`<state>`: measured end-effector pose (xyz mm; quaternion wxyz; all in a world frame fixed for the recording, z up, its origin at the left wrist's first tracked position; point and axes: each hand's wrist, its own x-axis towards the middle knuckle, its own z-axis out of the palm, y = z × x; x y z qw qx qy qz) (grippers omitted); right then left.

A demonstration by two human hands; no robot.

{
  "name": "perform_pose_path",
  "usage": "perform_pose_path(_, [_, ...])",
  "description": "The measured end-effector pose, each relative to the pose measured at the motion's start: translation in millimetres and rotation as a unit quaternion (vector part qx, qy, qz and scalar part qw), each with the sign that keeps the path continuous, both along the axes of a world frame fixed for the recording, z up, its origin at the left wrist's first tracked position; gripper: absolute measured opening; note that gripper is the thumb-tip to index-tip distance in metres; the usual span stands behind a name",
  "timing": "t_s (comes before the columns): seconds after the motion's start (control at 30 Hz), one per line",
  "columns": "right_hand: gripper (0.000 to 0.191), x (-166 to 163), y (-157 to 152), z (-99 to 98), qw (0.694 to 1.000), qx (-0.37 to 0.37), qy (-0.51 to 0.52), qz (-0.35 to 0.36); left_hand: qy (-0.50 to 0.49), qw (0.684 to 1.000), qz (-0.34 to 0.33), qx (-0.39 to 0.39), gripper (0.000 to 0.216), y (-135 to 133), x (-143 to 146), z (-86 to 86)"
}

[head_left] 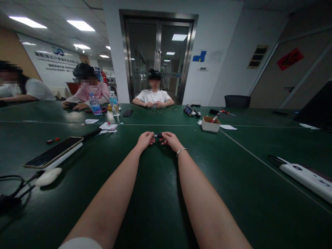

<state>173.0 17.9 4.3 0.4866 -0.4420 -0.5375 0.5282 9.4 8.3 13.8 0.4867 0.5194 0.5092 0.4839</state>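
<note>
Both my arms reach forward over the dark green table [158, 193]. Between my hands is a small black stick-like object [158, 135] with a shiny, silvery part at its left; its exact kind is too small to tell. My left hand [145, 141] pinches the silvery end between thumb and fingers. The black end is gripped by my right hand [169, 140], its other fingers curled below. The object is level, just above the tabletop. A silver bracelet [181, 151] circles my right wrist.
At left lie a phone [55, 152] propped on a white block and a white mouse-like device [48, 176] with cables. A small box [210, 125] holding tools stands right of my hands. A white power strip [308, 176] lies far right. Two bottles [114, 103] and several people are across.
</note>
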Motion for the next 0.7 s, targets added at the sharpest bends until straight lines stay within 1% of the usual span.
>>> perform_pose_path(0.07, [0.013,0.1,-0.1,0.1,1.000,0.002,-0.003,0.001,0.014,1.000,-0.003,0.026,0.019,-0.1,-0.3,-0.5])
perform_pose_path(0.13, [0.013,0.3,0.1,-0.3,1.000,0.005,-0.002,0.001,0.016,0.999,-0.007,0.045,0.020,-0.2,-0.9,-1.3])
perform_pose_path(0.27, [0.014,0.7,0.4,-1.1,1.000,0.008,0.001,0.007,0.008,0.999,-0.015,0.034,0.022,0.4,-1.4,-3.1])
perform_pose_path(0.4, [0.013,0.5,0.4,-0.7,1.000,0.010,0.004,0.010,0.016,0.998,-0.022,0.052,0.021,0.9,-0.8,-4.1])
perform_pose_path(0.53, [0.013,-0.2,0.4,-0.4,1.000,0.013,0.005,0.012,0.033,0.999,-0.027,0.034,0.022,2.2,-0.4,-5.4])
perform_pose_path(0.63, [0.014,-0.3,0.0,-0.2,1.000,0.013,0.004,0.014,0.045,0.997,-0.030,0.057,0.023,3.4,-0.5,-6.5])
perform_pose_path(0.7, [0.014,-0.3,-0.4,0.0,1.000,0.012,0.004,0.014,0.043,0.997,-0.033,0.055,0.025,3.3,-0.4,-6.1])
